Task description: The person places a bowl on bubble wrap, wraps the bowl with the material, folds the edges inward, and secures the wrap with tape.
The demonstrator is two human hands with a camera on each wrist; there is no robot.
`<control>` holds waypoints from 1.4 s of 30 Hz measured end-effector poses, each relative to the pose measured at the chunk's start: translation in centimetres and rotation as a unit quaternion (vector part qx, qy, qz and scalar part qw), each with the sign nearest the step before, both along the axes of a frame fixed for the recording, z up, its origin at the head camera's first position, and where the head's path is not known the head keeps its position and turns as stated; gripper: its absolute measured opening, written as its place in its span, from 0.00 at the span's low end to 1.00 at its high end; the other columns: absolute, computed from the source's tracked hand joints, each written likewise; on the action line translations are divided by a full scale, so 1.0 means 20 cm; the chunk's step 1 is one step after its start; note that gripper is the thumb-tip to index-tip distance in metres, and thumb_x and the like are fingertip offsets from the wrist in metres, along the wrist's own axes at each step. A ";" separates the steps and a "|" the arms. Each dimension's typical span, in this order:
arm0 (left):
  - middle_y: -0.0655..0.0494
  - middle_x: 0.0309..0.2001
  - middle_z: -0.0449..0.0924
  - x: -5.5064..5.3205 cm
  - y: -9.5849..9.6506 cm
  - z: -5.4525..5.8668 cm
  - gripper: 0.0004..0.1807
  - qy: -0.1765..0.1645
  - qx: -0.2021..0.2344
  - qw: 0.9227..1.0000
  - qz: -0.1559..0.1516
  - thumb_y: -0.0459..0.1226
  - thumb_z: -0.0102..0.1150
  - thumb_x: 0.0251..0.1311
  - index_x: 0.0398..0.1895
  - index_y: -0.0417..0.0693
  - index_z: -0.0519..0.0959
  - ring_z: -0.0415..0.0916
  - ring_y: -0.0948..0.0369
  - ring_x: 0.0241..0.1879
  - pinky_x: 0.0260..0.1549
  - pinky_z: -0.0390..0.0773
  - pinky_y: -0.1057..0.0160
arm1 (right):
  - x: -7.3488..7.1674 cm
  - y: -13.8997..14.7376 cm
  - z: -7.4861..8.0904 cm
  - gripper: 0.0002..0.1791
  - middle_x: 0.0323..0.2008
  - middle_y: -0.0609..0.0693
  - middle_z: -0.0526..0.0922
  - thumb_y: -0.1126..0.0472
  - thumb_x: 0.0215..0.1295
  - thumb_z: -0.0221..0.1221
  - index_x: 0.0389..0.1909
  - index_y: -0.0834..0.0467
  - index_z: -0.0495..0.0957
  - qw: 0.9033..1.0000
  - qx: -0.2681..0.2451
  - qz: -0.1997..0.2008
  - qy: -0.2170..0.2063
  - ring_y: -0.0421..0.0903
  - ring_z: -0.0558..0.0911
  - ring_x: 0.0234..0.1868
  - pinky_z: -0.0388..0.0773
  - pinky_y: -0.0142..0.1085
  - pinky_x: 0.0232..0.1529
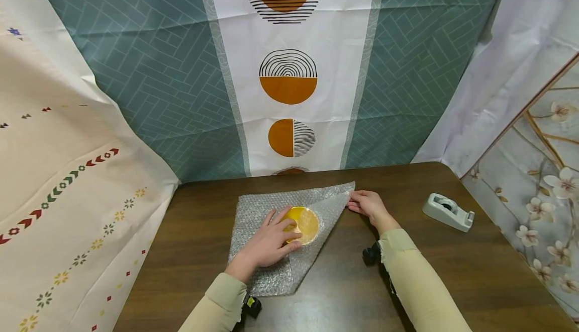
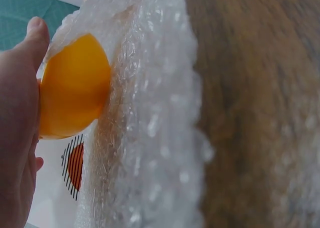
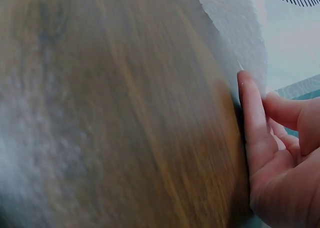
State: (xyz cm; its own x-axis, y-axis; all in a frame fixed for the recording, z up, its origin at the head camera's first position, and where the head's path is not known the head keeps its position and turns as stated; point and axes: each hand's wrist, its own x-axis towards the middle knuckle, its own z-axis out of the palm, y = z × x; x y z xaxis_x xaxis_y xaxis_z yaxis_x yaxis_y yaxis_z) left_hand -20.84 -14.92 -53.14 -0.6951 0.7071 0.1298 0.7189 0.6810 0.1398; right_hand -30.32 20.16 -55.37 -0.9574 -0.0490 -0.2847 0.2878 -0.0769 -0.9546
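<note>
A yellow bowl [image 1: 296,216] sits on a sheet of bubble wrap [image 1: 260,211] on the table. The sheet's right side is folded over, covering the right part of the bowl. My left hand [image 1: 273,239] rests on the bowl with its fingers spread across the top, hiding its left part. From the left wrist, the bowl's smooth rounded side [image 2: 77,90] shows between the hand and the wrap. My right hand [image 1: 368,205] pinches the folded sheet near its far right corner; the right wrist view shows thumb and forefinger at the wrap's edge [image 3: 235,25].
A white tape dispenser [image 1: 448,212] stands on the brown wooden table [image 1: 357,281], to the right of my right hand. A patterned curtain [image 1: 289,136] hangs behind the table's far edge, with more cloth on both sides.
</note>
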 end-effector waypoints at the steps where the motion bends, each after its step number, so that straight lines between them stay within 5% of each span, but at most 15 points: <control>1: 0.57 0.69 0.77 0.00 0.00 0.00 0.31 0.000 0.000 1.000 0.000 0.62 0.38 0.83 0.62 0.61 0.88 0.40 0.50 0.86 0.79 0.44 0.35 | 0.00 0.00 0.00 0.28 0.39 0.50 0.86 0.63 0.84 0.55 0.72 0.80 0.64 1.000 -0.002 0.002 -0.001 0.36 0.88 0.36 0.86 0.29 0.43; 29: 0.55 0.70 0.76 0.01 0.01 0.03 0.28 -0.013 -0.012 1.000 0.000 0.60 0.42 0.83 0.64 0.61 0.87 0.39 0.50 0.86 0.80 0.41 0.38 | 0.02 0.00 0.02 0.20 0.40 0.51 0.82 0.62 0.85 0.52 0.65 0.74 0.70 1.000 0.021 -0.010 -0.001 0.36 0.86 0.36 0.86 0.29 0.44; 42: 0.54 0.69 0.77 0.00 0.02 0.03 0.27 -0.016 -0.008 1.000 0.005 0.59 0.44 0.82 0.62 0.59 0.88 0.40 0.50 0.86 0.80 0.42 0.37 | 0.02 0.00 0.03 0.31 0.46 0.52 0.83 0.54 0.84 0.55 0.74 0.73 0.65 1.000 0.019 -0.001 -0.005 0.36 0.86 0.39 0.85 0.29 0.47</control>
